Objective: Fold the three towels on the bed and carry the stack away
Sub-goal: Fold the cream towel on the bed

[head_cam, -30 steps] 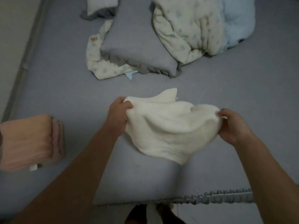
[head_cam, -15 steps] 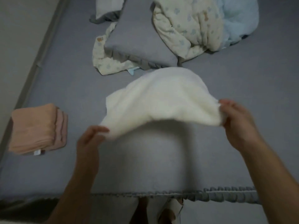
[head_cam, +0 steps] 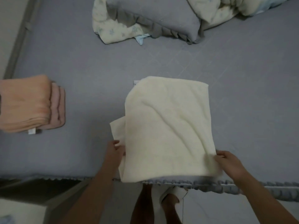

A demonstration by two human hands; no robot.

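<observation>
Cream towel (head_cam: 169, 126): we see it spread flat on the grey bed (head_cam: 80, 70), its near edge at the ruffled bed border, folded over with a lower layer showing at the left.
Left hand (head_cam: 115, 151): we pinch the towel's near left edge.
Right hand (head_cam: 229, 164): our fingers grip the near right corner.
Peach towels (head_cam: 27, 104): folded in a stack, well apart to the left.
Pillow (head_cam: 158, 15): at the far side, resting on a floral blanket (head_cam: 113, 29).
</observation>
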